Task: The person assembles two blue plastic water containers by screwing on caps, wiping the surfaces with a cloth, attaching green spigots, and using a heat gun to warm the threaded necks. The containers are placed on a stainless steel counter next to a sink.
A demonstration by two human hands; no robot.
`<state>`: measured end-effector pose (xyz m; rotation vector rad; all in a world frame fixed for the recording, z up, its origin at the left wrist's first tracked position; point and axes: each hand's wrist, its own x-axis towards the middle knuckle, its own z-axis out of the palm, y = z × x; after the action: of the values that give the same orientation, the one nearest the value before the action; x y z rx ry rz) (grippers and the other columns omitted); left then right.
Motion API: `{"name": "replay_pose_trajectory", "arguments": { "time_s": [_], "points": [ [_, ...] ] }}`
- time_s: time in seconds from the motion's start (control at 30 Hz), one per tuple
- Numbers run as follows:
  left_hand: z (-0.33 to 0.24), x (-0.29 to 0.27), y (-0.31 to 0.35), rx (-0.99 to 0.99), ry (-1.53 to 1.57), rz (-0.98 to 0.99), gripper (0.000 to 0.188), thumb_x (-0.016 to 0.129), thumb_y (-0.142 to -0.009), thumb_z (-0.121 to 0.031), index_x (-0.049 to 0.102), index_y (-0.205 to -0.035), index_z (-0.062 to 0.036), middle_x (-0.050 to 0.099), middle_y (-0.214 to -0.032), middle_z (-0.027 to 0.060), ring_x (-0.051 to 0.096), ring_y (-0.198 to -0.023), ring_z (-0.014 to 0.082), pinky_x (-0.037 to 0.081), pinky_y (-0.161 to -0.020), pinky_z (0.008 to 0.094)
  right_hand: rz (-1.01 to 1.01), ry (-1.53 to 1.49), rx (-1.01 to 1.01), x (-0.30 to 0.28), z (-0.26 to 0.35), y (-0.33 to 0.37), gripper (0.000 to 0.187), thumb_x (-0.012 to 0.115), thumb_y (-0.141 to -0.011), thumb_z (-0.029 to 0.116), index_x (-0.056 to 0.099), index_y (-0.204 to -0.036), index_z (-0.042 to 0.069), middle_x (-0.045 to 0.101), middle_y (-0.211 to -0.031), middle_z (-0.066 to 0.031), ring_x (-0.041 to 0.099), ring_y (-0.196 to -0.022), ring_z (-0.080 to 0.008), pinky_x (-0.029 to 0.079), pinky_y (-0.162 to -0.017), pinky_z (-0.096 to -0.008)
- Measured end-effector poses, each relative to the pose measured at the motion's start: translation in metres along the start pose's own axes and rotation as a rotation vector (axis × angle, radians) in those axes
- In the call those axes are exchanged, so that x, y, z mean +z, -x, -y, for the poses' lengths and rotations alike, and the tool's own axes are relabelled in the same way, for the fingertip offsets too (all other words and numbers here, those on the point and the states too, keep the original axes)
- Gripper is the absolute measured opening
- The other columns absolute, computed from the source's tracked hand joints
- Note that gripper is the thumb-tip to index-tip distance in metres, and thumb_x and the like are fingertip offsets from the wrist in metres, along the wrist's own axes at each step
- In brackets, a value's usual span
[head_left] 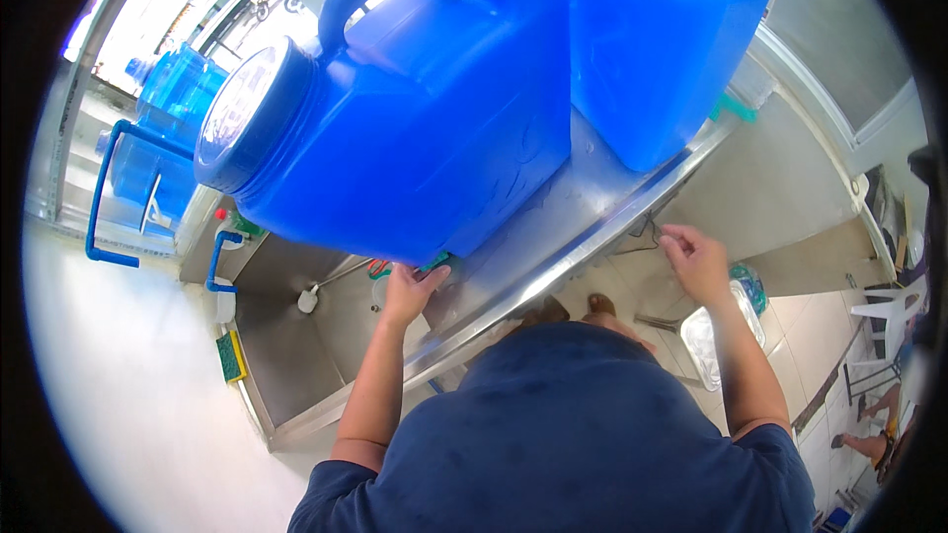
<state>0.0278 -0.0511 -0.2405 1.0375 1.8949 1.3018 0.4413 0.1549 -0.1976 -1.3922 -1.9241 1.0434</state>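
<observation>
A large blue jug [415, 128] with a wide round cap [237, 114] and a top handle rests on the steel sink's ledge [583, 202], its cap end toward the left. Below its lower edge, my left hand [407, 291] has thumb and fingers drawn together beside a small green thing [434, 262], partly hidden by the jug. My right hand [699, 262] hangs in front of the counter's edge, fingers curled and fingertips together. Whatever it may hold is too small to make out. A thin dark bent wire [647, 230] shows just left of its fingertips.
Another blue container [662, 49] stands behind, to the right. Left lie a steel basin [286, 321], a yellow-green sponge [231, 356] and blue pipes [99, 192]. Clear blue water bottles [163, 143] stand beyond the glass. A foil-covered tray [721, 341] and a white chair [894, 316] are at right.
</observation>
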Motion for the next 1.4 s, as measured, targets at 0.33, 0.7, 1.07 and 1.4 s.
{"name": "replay_pose_trajectory", "arguments": {
  "time_s": [0.33, 0.7, 1.07, 1.4],
  "points": [
    [-0.016, 0.023, 0.009, -0.068, -0.426, -0.243, 0.034, 0.078, -0.083, -0.014, 0.065, -0.112, -0.0016, 0.070, -0.107, 0.0106, 0.064, -0.099, 0.0188, 0.049, -0.087, 0.0343, -0.077, 0.100, 0.036, -0.096, -0.049, -0.082, 0.028, 0.067, -0.092, 0.022, 0.070, -0.110, 0.002, 0.068, -0.077, -0.0068, 0.060, -0.069, -0.0135, 0.049, -0.066, -0.0290],
    [0.010, 0.017, 0.021, 0.035, -0.329, -0.348, 0.044, 0.079, -0.081, -0.010, 0.058, -0.118, 0.0002, 0.069, -0.106, 0.0104, 0.066, -0.094, 0.0196, 0.052, -0.081, 0.0336, -0.016, 0.167, -0.143, -0.124, -0.058, -0.140, 0.025, 0.067, -0.092, 0.020, 0.070, -0.108, 0.001, 0.066, -0.075, -0.0069, 0.059, -0.067, -0.0122, 0.048, -0.065, -0.0289],
    [0.009, 0.042, 0.009, 0.037, -0.385, -0.482, 0.043, 0.083, -0.076, -0.013, 0.062, -0.111, 0.0000, 0.069, -0.104, 0.0087, 0.065, -0.096, 0.0201, 0.051, -0.084, 0.0346, 0.004, 0.226, -0.178, -0.134, -0.064, -0.156, 0.027, 0.068, -0.091, 0.021, 0.070, -0.108, 0.000, 0.067, -0.075, -0.0096, 0.061, -0.068, -0.0140, 0.050, -0.066, -0.0298],
    [0.020, 0.022, 0.010, 0.008, -0.098, -0.285, 0.040, 0.072, -0.084, 0.000, 0.057, -0.121, -0.0022, 0.065, -0.116, 0.0061, 0.061, -0.106, 0.0174, 0.050, -0.091, 0.0343, 0.006, 0.229, -0.163, -0.138, -0.071, -0.162, 0.027, 0.068, -0.091, 0.020, 0.070, -0.109, 0.000, 0.069, -0.078, -0.0115, 0.064, -0.070, -0.0164, 0.051, -0.068, -0.0306]
  ]
}}
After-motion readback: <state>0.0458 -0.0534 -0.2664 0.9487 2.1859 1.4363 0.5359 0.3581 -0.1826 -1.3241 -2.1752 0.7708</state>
